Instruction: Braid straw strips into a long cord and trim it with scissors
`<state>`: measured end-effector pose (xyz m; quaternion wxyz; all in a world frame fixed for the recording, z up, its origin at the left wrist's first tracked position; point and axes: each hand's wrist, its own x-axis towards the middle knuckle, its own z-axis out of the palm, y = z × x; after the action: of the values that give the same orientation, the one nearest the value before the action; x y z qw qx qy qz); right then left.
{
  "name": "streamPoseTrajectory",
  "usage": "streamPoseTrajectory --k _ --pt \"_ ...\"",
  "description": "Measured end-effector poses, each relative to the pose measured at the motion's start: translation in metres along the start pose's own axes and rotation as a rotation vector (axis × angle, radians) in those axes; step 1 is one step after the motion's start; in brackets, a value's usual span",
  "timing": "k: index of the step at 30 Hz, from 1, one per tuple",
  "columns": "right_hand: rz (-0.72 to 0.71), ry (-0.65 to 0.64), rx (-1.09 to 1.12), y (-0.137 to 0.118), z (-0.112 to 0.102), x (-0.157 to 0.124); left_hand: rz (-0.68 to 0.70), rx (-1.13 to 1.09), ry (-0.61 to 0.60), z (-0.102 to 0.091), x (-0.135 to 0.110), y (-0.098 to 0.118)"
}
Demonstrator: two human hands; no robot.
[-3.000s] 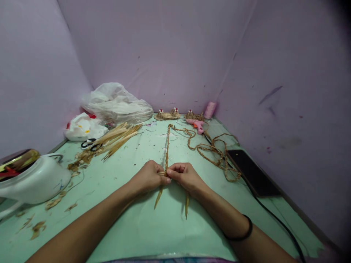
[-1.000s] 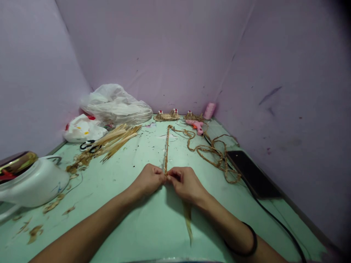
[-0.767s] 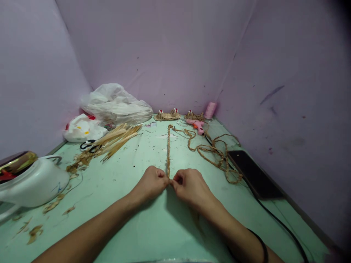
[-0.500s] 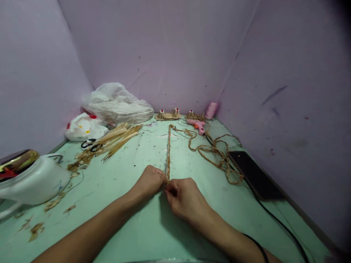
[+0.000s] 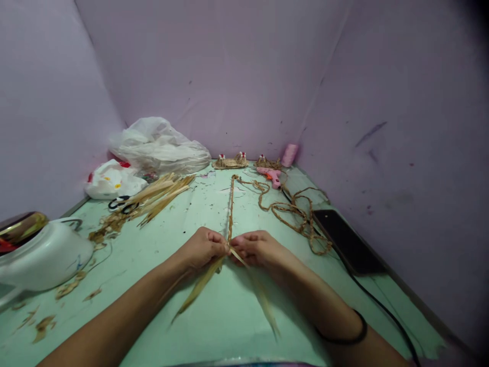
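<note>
A thin brown braid (image 5: 231,209) of dried leaf strips runs straight down the table to my two hands. My left hand (image 5: 204,248) pinches its near end, with one pale strip (image 5: 198,291) hanging down beneath the fingers. From the right, my right hand (image 5: 256,246) is closed at the same end, fingertips close to the left ones. Another strip (image 5: 263,295), blurred, trails from between the hands toward the lower right. At the far end the braid bends and continues as a loose coiled length (image 5: 284,206) on the right.
Left: a white pot-like container (image 5: 49,257), loose dried strips (image 5: 164,196), scissors (image 5: 124,203), and plastic bags (image 5: 160,145). Back: woven pieces with red and white trim (image 5: 230,163), a pink glue gun (image 5: 270,176), a pink thread spool (image 5: 289,154). Right: a dark phone (image 5: 347,242) and a black cable (image 5: 382,300).
My hands have moved slightly apart and turned, the right one now with its fingers showing. Two strip tails have come into view below them. The whole view has shifted a little.
</note>
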<state>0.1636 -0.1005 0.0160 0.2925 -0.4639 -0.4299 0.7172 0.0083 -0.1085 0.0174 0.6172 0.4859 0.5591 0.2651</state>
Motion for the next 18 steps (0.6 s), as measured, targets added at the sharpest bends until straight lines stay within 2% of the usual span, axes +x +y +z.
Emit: streamPoseTrajectory --k 2,7,11,14,18 --pt "0.035 -0.092 0.024 0.006 0.006 0.003 0.022 -0.001 -0.022 0.0 0.001 -0.003" --pt "-0.073 0.1 -0.21 0.016 0.01 0.008 0.107 0.176 -0.066 -0.006 0.003 -0.007" --pt "-0.103 0.125 -0.205 0.021 0.008 0.012 0.153 0.452 -0.084 -0.014 -0.001 -0.002" --pt "-0.112 0.122 -0.198 0.024 0.01 0.013 0.17 0.638 0.056 -0.01 -0.009 0.002" --pt "-0.123 0.121 -0.151 0.025 0.012 0.012 0.233 0.923 0.278 0.004 -0.024 0.005"
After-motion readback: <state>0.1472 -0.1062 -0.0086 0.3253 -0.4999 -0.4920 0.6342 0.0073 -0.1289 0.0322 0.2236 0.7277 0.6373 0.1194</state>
